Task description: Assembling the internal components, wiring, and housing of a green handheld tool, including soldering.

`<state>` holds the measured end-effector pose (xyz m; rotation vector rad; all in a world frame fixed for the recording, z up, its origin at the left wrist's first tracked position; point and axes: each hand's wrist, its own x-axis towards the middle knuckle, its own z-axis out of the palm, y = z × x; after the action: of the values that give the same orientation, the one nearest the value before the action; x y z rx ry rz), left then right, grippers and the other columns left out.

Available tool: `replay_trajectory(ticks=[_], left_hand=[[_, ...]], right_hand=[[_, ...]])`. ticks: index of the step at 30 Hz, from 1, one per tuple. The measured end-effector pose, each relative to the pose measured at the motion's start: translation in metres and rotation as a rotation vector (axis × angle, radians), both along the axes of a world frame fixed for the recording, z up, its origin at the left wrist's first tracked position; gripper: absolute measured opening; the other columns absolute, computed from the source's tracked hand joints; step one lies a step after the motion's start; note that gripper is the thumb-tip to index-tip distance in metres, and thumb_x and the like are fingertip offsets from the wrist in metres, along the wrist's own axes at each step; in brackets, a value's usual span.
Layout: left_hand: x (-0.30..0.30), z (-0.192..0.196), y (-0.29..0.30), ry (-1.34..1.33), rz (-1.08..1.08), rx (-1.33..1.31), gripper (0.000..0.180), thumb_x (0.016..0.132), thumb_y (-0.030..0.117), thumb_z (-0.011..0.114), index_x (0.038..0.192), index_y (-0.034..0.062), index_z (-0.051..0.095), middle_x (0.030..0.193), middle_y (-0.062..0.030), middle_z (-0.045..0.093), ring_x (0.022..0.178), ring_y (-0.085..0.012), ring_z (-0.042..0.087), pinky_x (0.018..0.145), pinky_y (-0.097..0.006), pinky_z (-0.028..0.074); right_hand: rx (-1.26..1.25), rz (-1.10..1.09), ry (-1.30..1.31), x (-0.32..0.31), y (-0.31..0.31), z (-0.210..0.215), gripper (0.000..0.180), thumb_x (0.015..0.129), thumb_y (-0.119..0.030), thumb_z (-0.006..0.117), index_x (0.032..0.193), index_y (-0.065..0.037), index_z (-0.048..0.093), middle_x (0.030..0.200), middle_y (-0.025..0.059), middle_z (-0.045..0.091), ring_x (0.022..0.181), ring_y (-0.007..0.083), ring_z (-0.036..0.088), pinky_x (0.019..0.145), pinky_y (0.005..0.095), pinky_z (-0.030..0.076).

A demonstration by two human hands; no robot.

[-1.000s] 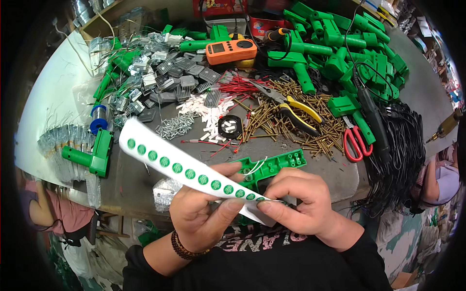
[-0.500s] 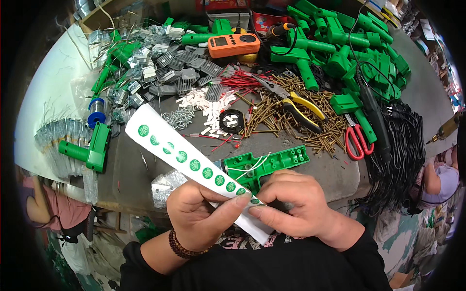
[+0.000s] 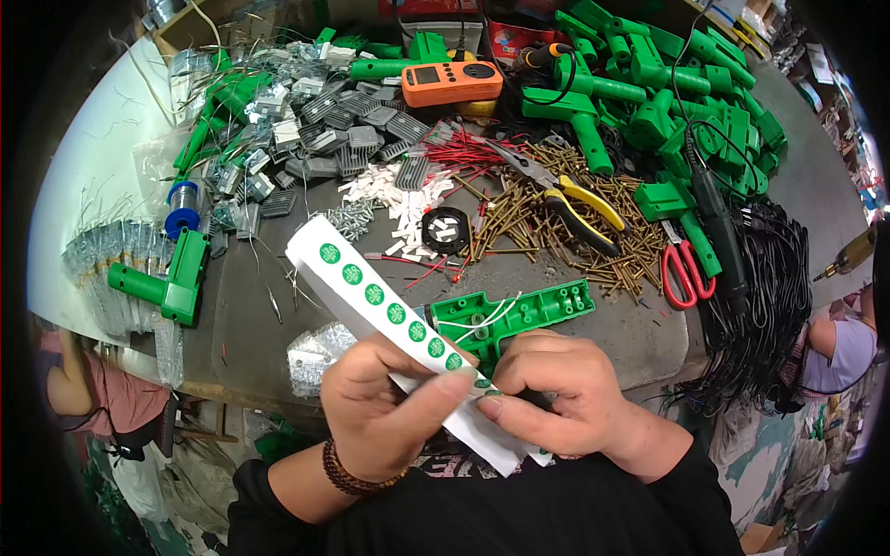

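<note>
2 hands [image 3: 389, 408] [image 3: 565, 398] pinch sticker strip [image 3: 371, 292] before green housing [image 3: 510, 320].

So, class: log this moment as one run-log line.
left hand: holds white sticker strip | right hand: fingertips at a green sticker | green housing: on table behind

left hand [image 3: 394, 408] gripping, right hand [image 3: 556, 394] pinching

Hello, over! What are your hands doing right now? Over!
Left hand grips white paper strip of round green stickers. Right hand pinches a sticker at its lower end. Open green plastic housing lies just behind.
</note>
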<state>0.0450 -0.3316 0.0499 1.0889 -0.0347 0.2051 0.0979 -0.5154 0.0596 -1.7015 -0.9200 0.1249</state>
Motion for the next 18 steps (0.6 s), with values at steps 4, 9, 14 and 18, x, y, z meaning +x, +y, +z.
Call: replay_trajectory(ticks=[4,9,14,18], left_hand=[[0.001,-0.011,0.006,-0.063,0.024,0.177,0.016,0.082,-0.007,0.076,0.087,-0.0020,0.061,0.089,-0.0106,0.071,0.078,-0.0088,0.065,0.069,-0.023,0.050],[0.002,-0.014,0.006,-0.082,0.038,0.195,0.018,0.082,-0.006,0.076,0.083,0.0009,0.059,0.083,-0.0061,0.069,0.073,-0.0060,0.061,0.064,-0.021,0.047],[0.007,-0.011,0.007,-0.075,0.101,0.198,0.017,0.083,-0.001,0.077,0.081,0.0013,0.060,0.078,-0.0030,0.066,0.067,-0.0037,0.057,0.059,-0.020,0.044],[0.008,-0.011,0.013,-0.086,0.056,0.202,0.016,0.084,-0.002,0.076,0.081,0.0007,0.060,0.078,-0.0033,0.066,0.067,-0.0027,0.057,0.059,-0.020,0.043]], right_hand=[[-0.021,0.032,0.044,0.000,0.002,0.002,0.012,0.084,-0.010,0.072,0.078,-0.003,0.064,0.071,0.0084,0.060,0.062,0.0239,0.056,0.056,0.0360,0.041],[-0.017,0.000,0.059,0.000,0.004,0.002,0.011,0.083,-0.008,0.072,0.078,-0.002,0.064,0.071,0.0077,0.060,0.061,0.0210,0.055,0.054,0.0333,0.040],[0.012,-0.025,0.105,0.000,0.011,-0.001,0.011,0.082,-0.008,0.073,0.079,-0.002,0.064,0.071,0.0083,0.060,0.061,0.0205,0.056,0.054,0.0321,0.041],[-0.012,-0.045,0.062,0.002,0.013,0.003,0.011,0.081,-0.006,0.074,0.079,-0.001,0.064,0.071,0.0087,0.061,0.061,0.0209,0.057,0.055,0.0316,0.043]])
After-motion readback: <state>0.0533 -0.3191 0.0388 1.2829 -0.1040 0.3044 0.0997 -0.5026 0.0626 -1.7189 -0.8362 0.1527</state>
